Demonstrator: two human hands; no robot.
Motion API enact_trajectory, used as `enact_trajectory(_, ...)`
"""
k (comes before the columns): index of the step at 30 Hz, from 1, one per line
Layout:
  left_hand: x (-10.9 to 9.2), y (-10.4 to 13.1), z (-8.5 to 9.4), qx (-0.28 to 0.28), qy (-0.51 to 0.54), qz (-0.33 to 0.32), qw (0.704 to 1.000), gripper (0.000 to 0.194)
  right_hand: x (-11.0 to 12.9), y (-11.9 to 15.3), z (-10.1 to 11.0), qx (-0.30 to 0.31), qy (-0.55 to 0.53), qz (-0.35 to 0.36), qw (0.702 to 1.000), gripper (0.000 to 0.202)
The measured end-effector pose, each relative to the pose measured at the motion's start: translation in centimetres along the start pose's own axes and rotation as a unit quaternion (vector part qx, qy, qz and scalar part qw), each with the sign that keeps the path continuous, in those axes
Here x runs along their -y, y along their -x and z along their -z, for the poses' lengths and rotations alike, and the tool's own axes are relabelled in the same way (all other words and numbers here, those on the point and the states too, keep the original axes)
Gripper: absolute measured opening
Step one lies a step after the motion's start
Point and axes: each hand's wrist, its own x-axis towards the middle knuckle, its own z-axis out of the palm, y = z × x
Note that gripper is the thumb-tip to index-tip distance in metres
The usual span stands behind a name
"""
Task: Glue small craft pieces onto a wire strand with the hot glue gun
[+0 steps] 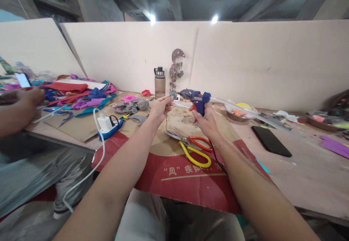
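Observation:
My right hand (205, 119) is wrapped round the handle of a blue hot glue gun (200, 101), whose long clear glue stick (234, 108) sticks out at the back. The gun's nozzle points left, close to my left hand (162, 107). Pinched in the left fingertips is a small grey-green decorative piece (173, 95); its exact shape is too small to make out. Below both hands, scissors (191, 144) with one red and one yellow handle lie on a red and brown cardboard sheet (152, 179).
A water bottle (160, 84) stands by the white partition, where a grey moon-shaped hanging ornament (177, 55) shows. Grey felt pieces (128, 106) and a power strip (110, 130) lie left, a black phone (271, 141) right. At far left another person's hand (31, 97) holds a lit phone.

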Motion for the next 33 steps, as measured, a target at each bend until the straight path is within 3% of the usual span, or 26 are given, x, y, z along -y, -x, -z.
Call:
enact_trajectory(6, 0.3, -0.2, 0.1, 0.024, -0.016, -0.006, 1.000, 0.022, 3.3, 0.4, 0.9, 0.007, 0.113, -0.007, 0.994, 0.016)
enact_trajectory(9, 0.4, -0.4, 0.2, 0.030, -0.014, -0.007, 0.999, 0.024, 3.9, 0.5, 1.1, 0.013, 0.141, -0.003, 0.990, 0.020)
enact_trajectory(18, 0.4, 0.0, -0.2, 0.037, -0.053, -0.016, 0.998, 0.026, 3.3, 0.6, 1.0, 0.013, 0.159, 0.038, 0.986, 0.029)
enact_trajectory(33, 0.2, 0.3, -0.4, 0.017, -0.081, -0.037, 0.996, 0.022, 2.3, 0.4, 0.4, 0.009, 0.184, 0.012, 0.983, 0.031)
